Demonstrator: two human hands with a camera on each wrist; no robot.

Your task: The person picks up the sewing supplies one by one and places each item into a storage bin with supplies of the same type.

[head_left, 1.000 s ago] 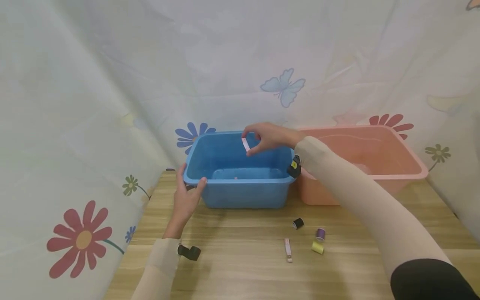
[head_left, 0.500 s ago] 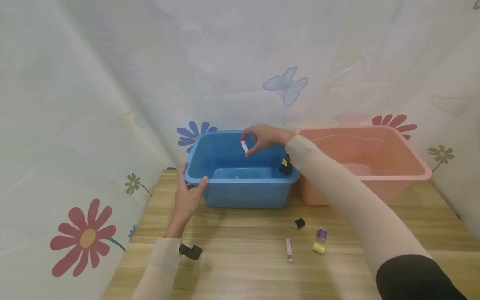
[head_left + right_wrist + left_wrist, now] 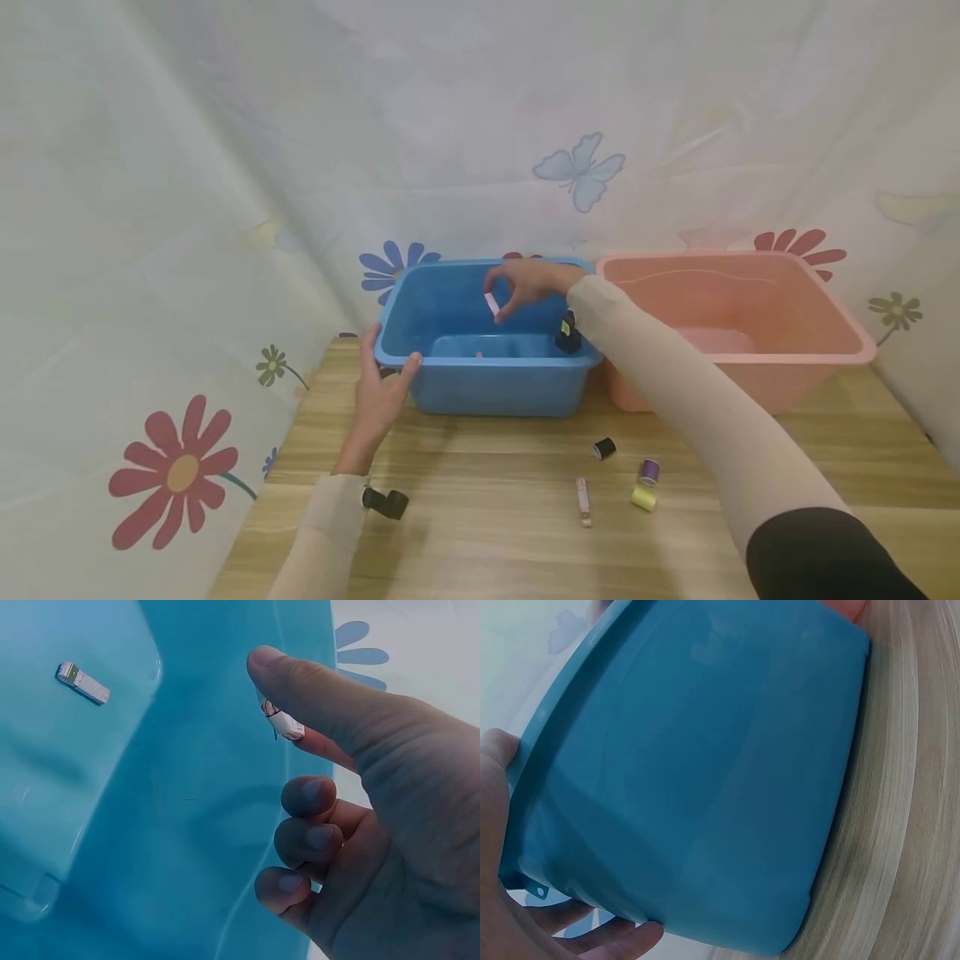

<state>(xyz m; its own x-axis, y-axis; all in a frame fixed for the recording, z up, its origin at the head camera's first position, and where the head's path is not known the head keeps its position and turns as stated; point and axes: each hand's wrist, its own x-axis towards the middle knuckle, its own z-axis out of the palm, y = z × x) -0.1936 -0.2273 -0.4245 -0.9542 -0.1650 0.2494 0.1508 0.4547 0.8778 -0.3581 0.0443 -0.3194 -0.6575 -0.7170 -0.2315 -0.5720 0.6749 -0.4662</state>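
My left hand (image 3: 381, 400) grips the near left corner of the blue basin (image 3: 495, 387), thumb on the front rim; in the left wrist view the fingers (image 3: 622, 941) curl under the corner. Inside the basin's opening, my right hand (image 3: 528, 283) pinches a narrow white-and-pink strip (image 3: 492, 305) between thumb and forefinger. In the right wrist view, the thumb partly hides this strip (image 3: 285, 725), and the other fingers are curled loosely. A similar small white piece with a green band (image 3: 84, 682) lies on the basin floor.
A pink basin (image 3: 750, 360) stands to the right of the blue one. On the wooden table (image 3: 465, 517) lie black (image 3: 604, 448), purple (image 3: 649, 472) and yellow (image 3: 643, 499) thread spools and another white-and-pink strip (image 3: 583, 502). A patterned curtain (image 3: 450, 125) hangs behind.
My right hand, pinching the strip, has dipped slightly lower into the blue basin. The left hand keeps its grip on the corner. The head view has shifted a little.
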